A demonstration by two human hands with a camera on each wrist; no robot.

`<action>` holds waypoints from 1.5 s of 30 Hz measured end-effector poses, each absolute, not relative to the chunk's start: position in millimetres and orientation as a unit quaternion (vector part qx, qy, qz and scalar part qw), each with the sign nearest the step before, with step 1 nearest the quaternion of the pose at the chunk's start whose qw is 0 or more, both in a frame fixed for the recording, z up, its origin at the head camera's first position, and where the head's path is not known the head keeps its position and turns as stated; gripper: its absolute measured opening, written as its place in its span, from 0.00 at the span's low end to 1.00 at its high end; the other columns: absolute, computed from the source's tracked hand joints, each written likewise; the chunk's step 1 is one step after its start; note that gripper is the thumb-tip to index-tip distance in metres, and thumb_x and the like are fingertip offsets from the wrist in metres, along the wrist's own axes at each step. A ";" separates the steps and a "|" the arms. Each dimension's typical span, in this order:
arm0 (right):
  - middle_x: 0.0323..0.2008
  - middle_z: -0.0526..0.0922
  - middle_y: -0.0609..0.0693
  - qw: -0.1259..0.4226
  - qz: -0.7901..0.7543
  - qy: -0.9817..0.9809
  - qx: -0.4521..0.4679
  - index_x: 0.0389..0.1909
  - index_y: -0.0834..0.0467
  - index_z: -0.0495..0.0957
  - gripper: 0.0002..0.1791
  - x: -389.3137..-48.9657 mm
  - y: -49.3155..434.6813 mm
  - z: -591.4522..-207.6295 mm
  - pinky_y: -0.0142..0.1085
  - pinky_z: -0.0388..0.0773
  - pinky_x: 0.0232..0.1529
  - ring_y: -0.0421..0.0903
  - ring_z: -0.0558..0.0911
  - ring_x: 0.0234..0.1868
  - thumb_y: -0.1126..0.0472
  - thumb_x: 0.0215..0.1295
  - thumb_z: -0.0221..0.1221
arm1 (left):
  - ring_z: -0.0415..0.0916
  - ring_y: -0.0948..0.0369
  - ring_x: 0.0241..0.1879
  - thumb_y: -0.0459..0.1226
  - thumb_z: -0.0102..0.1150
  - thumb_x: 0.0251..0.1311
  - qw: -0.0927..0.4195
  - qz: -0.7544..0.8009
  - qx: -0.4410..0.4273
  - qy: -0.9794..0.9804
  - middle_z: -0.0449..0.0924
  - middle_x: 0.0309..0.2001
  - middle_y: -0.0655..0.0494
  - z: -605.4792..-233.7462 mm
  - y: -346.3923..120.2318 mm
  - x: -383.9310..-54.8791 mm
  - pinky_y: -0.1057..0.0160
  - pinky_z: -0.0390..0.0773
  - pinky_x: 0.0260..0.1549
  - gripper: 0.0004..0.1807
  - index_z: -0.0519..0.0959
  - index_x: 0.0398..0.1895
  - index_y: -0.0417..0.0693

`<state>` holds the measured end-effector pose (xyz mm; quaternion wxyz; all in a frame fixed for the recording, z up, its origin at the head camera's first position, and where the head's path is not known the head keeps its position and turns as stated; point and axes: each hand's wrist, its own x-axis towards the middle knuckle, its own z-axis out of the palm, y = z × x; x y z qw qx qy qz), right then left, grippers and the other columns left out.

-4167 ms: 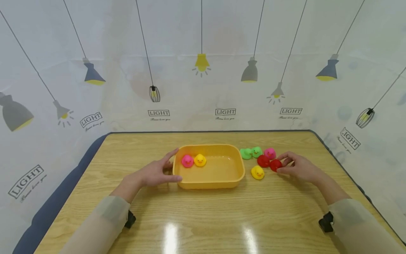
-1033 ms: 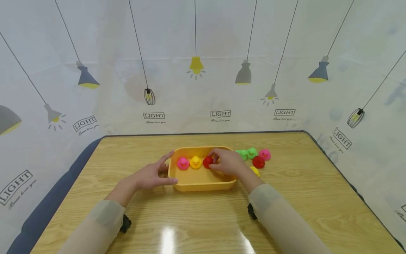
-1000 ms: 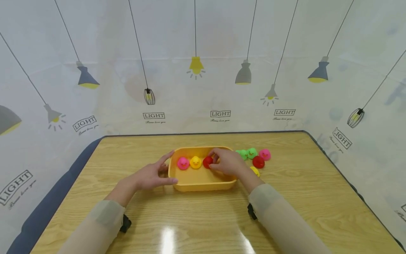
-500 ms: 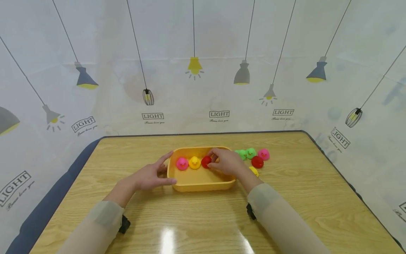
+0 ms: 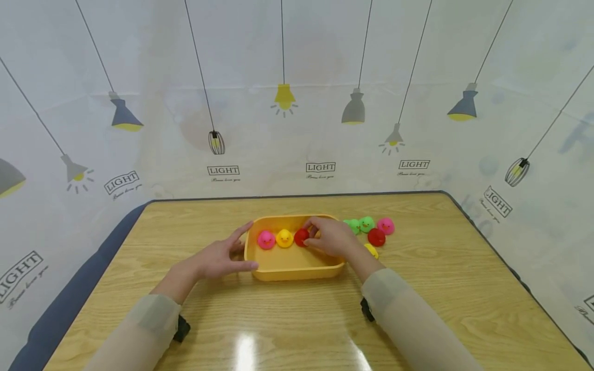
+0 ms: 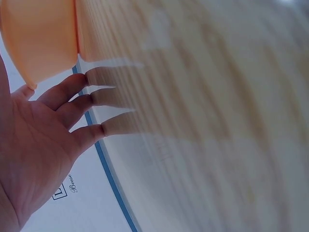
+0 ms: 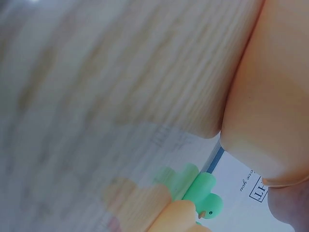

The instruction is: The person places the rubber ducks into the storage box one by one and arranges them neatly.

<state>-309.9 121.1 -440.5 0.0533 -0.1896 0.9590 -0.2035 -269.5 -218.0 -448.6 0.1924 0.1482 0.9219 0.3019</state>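
A yellow-orange plastic tray [image 5: 297, 274] sits on the table. My left hand [image 5: 221, 257] rests at its left end, fingers spread, thumb at the near rim and index finger at the far rim. The left wrist view shows its other fingertips on the tabletop beside the tray wall [image 6: 41, 41]. Inside the tray, my right hand [image 5: 333, 237] pinches a red toy duck [image 5: 301, 237] between thumb and fingers. To its left stand a yellow duck [image 5: 284, 238] and a pink duck [image 5: 266, 239], in one row. Only a bit of the right hand [image 7: 288, 205] shows past the tray in the right wrist view.
Right of the tray lie two green ducks [image 5: 366, 224], a pink duck [image 5: 386, 225], a red duck [image 5: 377, 237] and a yellow duck [image 5: 371, 251] partly hidden by the right arm. A lamp-patterned wall covering [image 5: 260, 113] stands behind the wooden table [image 5: 278, 319].
The right hand took a red duck from the group at the right and carried it left into the tray, beside the yellow one. Over the last second, the hands have hardly moved.
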 end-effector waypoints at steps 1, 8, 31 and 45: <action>0.45 0.89 0.42 0.053 -0.204 0.959 -0.190 0.58 0.48 0.84 0.17 -309.9 120.8 -440.5 0.41 0.82 0.51 0.42 0.83 0.43 0.49 0.74 0.72 | 0.65 0.33 0.81 0.74 0.68 0.60 0.193 0.302 0.147 0.922 0.68 0.83 0.40 -448.5 -218.1 -269.3 0.22 0.58 0.78 0.64 0.37 0.90 0.84; 0.46 0.88 0.42 0.053 -0.225 0.954 -0.192 0.59 0.49 0.84 0.19 -310.0 120.5 -440.8 0.42 0.82 0.53 0.43 0.82 0.44 0.49 0.72 0.74 | 0.65 0.34 0.82 0.72 0.69 0.61 0.191 0.301 0.145 0.923 0.68 0.83 0.42 -449.4 -219.9 -268.4 0.21 0.58 0.78 0.63 0.37 0.89 0.86; 0.48 0.89 0.53 -0.004 -0.366 0.909 -0.200 0.60 0.60 0.85 0.18 -288.1 216.9 -417.1 0.36 0.79 0.42 0.47 0.80 0.43 0.55 0.76 0.70 | 0.64 0.33 0.82 0.74 0.67 0.62 0.180 0.294 0.158 0.925 0.68 0.83 0.42 -449.2 -220.3 -268.8 0.23 0.57 0.79 0.64 0.35 0.90 0.83; 0.48 0.88 0.52 0.014 -0.338 0.929 -0.151 0.60 0.57 0.85 0.18 -261.5 307.2 -431.0 0.33 0.78 0.36 0.45 0.79 0.41 0.52 0.77 0.69 | 0.64 0.35 0.82 0.75 0.68 0.59 0.189 0.296 0.145 0.925 0.68 0.83 0.42 -448.3 -219.7 -268.1 0.23 0.57 0.80 0.64 0.37 0.89 0.86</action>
